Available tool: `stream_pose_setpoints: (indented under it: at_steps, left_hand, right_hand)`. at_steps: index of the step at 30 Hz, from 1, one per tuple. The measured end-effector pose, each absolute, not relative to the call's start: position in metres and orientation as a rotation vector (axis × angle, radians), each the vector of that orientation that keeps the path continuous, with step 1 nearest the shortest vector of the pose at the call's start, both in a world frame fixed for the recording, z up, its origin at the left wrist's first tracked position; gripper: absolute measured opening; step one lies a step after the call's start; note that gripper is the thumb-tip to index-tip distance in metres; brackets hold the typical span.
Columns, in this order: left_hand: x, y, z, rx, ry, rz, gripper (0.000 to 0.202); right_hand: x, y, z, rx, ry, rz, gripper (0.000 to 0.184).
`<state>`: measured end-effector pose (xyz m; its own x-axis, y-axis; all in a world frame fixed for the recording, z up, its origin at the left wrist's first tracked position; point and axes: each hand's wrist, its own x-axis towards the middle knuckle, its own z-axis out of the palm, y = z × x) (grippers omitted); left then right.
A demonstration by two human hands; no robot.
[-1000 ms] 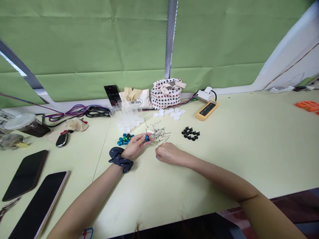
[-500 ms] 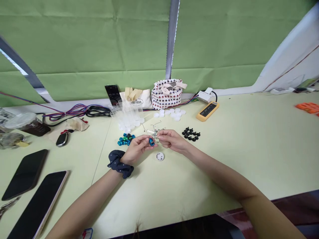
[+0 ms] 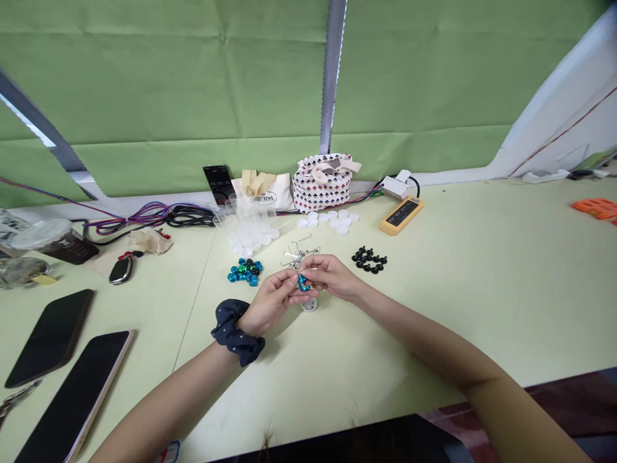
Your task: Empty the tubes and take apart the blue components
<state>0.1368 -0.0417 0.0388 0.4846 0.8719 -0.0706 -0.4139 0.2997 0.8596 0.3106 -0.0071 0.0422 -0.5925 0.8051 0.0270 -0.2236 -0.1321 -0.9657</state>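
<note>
Across the pale green tabletop, both of the person's hands meet near the middle. The left hand (image 3: pixel 272 301), a navy polka-dot scrunchie (image 3: pixel 236 333) around its wrist, and the right hand (image 3: pixel 332 276) are both curled closed, their fingertips pinching a small teal bead (image 3: pixel 303 283) between them. It is too small to tell whether a pin runs through it. Just below the hands sits a white bottle cap (image 3: pixel 310 305), partly hidden by them, and just beyond them lies a tangled heap of steel pins (image 3: pixel 297 256).

To the left of the heap is a cluster of teal and dark beads (image 3: pixel 245 271); to the right, a cluster of black beads (image 3: pixel 369 258). Farther back stand clear plastic tubes (image 3: pixel 245 222) with white caps lying at their base, and a scatter of white caps (image 3: pixel 328 220). Behind these are a woven patterned basket (image 3: pixel 322 183), a canvas bag (image 3: pixel 263 191), an upright phone showing a timer (image 3: pixel 217 183) and a yellow power strip (image 3: pixel 401 215). Tangled cables (image 3: pixel 144 217) run along the back edge. Two dark phones (image 3: pixel 48 337) (image 3: pixel 74 395) and a car key (image 3: pixel 120 271) lie at the left, with an orange object (image 3: pixel 595 207) at the far right. The tabletop to the right of the hands has wide open room.
</note>
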Motion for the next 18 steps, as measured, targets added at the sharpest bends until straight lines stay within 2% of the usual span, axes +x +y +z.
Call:
stream_pose_setpoints:
  at_steps: [6, 18]
  left_hand:
    - [0.138, -0.044, 0.043, 0.863, 0.617, 0.933, 0.021]
    - [0.136, -0.042, 0.041, 0.885, 0.668, 0.905, 0.023]
  right_hand:
    - [0.314, -0.004, 0.041, -0.702, -1.481, 1.772, 0.030]
    - [0.321, 0.003, 0.045, -0.645, -1.489, 1.900, 0.028]
